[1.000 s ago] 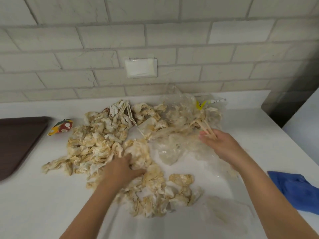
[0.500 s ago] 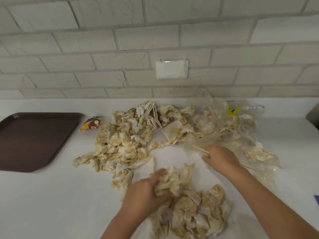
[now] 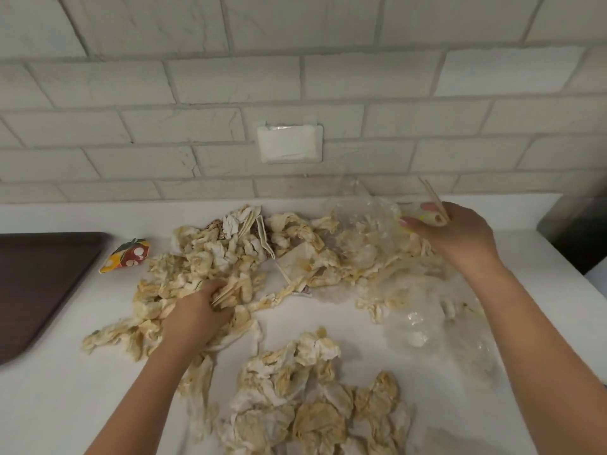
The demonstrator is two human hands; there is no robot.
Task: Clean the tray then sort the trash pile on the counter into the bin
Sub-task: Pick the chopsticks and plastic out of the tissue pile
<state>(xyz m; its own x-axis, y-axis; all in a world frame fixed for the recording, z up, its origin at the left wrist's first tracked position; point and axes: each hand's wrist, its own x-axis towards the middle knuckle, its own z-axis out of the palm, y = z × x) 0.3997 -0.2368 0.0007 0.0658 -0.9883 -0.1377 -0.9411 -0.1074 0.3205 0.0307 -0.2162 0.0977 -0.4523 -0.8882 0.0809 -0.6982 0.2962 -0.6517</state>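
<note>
Head cam, nearest bit: near napkin heap (image 3: 312, 405) lying loose on the counter (image 3: 49, 405), no hand on it now, let go of since half a second back.
Left hand (image 3: 197, 316): gone forward from that heap, now dug into the far napkin pile (image 3: 213, 264), fingers curled round a fresh clump of stained paper.
Far napkin pile: spread across the middle of the counter, running into the plastic wrap (image 3: 427, 307) on its right side, looking thinner along the near edge than a second ago.
Plastic wrap: clear, crumpled, lying below and in front of the other hand, hard to tell where one piece ends.
Right hand (image 3: 460, 234): up off the counter since the last look, pinching the wooden sticks (image 3: 435, 200), tips angled up toward the brick wall (image 3: 328, 87).
Sachet (image 3: 126, 256): small, red and yellow, between tray and pile, touching neither, same spot as before.
Tray (image 3: 39, 284): dark brown, far left, cut off by the frame edge, well apart from both hands. Probably already dealt with.
Bin: not in view.
What it means: looks like sorting by type, paper dragged near, sticks gathered up on the right. Plenty left to separate, and no trip to the bin started yet, going by this.
</note>
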